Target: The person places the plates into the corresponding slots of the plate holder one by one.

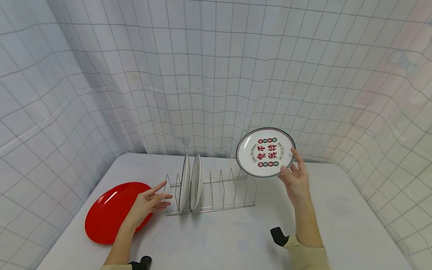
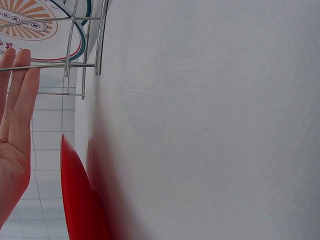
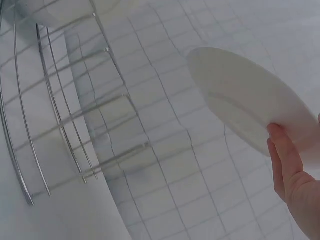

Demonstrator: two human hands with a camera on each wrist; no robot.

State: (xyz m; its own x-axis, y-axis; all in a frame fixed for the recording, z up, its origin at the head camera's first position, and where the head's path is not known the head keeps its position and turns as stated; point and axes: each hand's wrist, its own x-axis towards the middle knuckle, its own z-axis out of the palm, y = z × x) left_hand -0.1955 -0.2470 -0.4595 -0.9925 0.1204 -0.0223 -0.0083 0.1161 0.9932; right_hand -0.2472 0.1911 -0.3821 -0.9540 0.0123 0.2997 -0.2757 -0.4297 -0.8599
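Pinched by its rim between the thumb and fingers of your right hand [image 1: 297, 182], the white plate [image 1: 249, 150] is firmly enough held, as far as one can judge. You hold it up beyond the right end of the wire rack [image 1: 222, 209], printed face toward you, and the right wrist view shows it apart from the wires. Your left hand [image 1: 146, 206] grips nothing: its fingers reach out loosely at the rack's left end, though you cannot tell whether they touch the wire. Near that end, one upright plate [image 1: 183, 187] and a second upright plate [image 1: 200, 183] stand side by side in slots, so those two look racked. What seems left is the plate in your hand, not seated in any slot, with room to its side of the rack. A red dish [image 1: 111, 210] lies unracked on the table [image 1: 236, 243], partly behind your left hand.
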